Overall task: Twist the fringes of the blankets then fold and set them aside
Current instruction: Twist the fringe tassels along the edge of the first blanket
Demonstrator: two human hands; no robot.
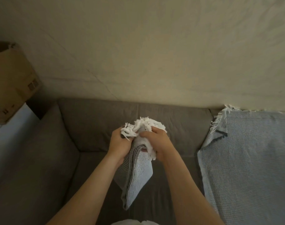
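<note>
Fringe, white and fluffy, bunches at the top of the small grey waffle-weave blanket (135,172), which hangs folded in the air above the seat of the grey fabric sofa (89,127), held up between both hands. The cloth looks soft, light and limp: it drapes straight down from the grip and will likely sag wherever it is not supported. The white tasselled fringe (143,125) is loose yarn, easy to crush and tangle, so the sensible hold seems to be a small tuft pinched close to the woven edge, with the other hand steadying the cloth just below.

The left hand (120,143) is closed around the upper left edge, fingers curled over a clump of tassels. The right hand (156,142) is likewise closed, its fingers wrapped over the fringe and the cloth beneath it. The two hands sit close together, nearly touching.

A second, pale blue woven blanket with white fringe (245,159) lies spread over the sofa's right side, well apart.
</note>
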